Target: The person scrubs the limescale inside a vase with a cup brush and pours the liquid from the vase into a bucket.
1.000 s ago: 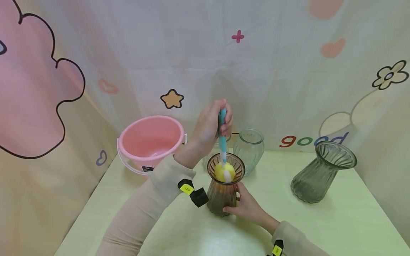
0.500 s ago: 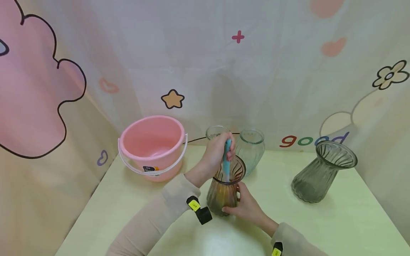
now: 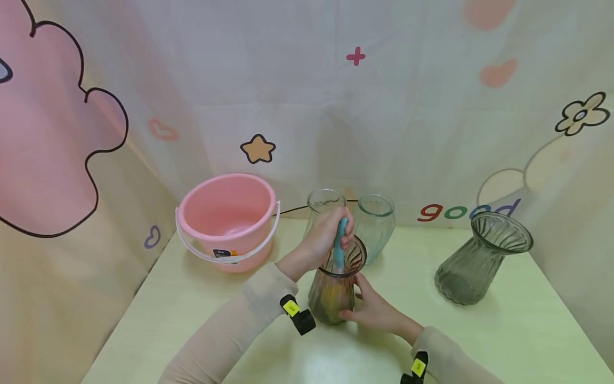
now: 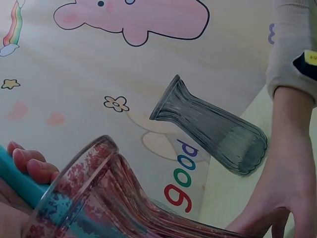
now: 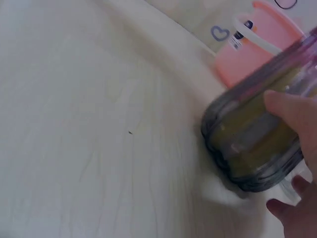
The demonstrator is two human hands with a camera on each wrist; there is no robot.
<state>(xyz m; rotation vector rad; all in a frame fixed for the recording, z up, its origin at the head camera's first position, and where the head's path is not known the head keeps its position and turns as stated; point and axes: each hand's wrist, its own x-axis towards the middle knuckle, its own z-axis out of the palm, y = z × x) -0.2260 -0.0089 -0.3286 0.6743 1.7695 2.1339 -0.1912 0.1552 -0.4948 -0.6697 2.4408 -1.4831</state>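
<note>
A brown-tinted glass vase (image 3: 317,294) with a flared, ribbed neck stands on the table in the head view. My left hand (image 3: 322,237) grips the teal handle (image 3: 339,248) of a sponge bottle brush just over the vase's mouth. Through the glass, the brush's yellow sponge head (image 5: 270,111) shows low in the vase in the right wrist view. My right hand (image 3: 376,310) holds the vase's lower right side, its thumb (image 5: 285,104) against the glass. Part of the rim is hidden behind the left hand.
A pink bucket (image 3: 249,248) with a white handle stands at the back left. Two clear glass jars (image 3: 376,229) (image 3: 326,197) are behind the vase. Over on the right, a grey glass vase (image 3: 472,266) stands on the table (image 3: 518,330). A printed curtain (image 3: 297,106) closes off the back.
My left hand has come down with the brush, and the yellow sponge has gone from the vase's mouth to low inside it. The right hand has stayed at the vase, its thumb shifting slightly.
</note>
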